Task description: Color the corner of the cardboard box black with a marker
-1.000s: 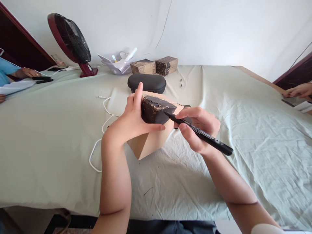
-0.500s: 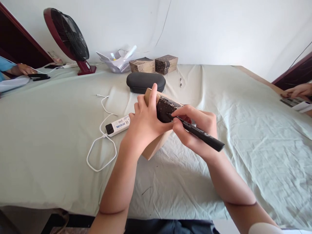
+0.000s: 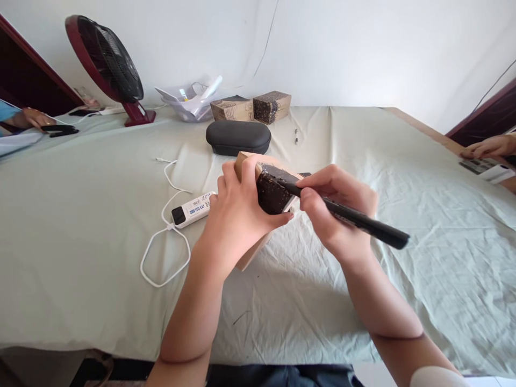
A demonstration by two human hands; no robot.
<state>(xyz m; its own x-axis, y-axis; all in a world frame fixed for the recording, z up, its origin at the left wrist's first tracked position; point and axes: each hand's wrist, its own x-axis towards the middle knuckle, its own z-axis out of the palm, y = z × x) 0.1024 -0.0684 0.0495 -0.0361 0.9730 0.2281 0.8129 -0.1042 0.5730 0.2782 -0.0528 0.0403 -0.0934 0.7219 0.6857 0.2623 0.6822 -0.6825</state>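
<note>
My left hand (image 3: pixel 237 215) grips a tan cardboard box (image 3: pixel 271 193) tilted on the cloth-covered table, fingers over its top and thumb across the front. One face of the box is blackened with ink, with small tan specks. My right hand (image 3: pixel 336 209) holds a black marker (image 3: pixel 355 217), its tip touching the upper part of the dark face. The lower part of the box is hidden behind my left hand and wrist.
A white power bank (image 3: pixel 192 208) with a looping white cable (image 3: pixel 161 258) lies left of the box. Behind are a black case (image 3: pixel 237 137), two patterned boxes (image 3: pixel 250 106), a plastic bag (image 3: pixel 187 102) and a red fan (image 3: pixel 107 62). Other people's hands rest at the far left (image 3: pixel 30 117) and right (image 3: pixel 486 146).
My left hand turned the box and shifted right, uncovering the power bank. The marker swung from steeply angled to flatter, its tip moving up the dark face.
</note>
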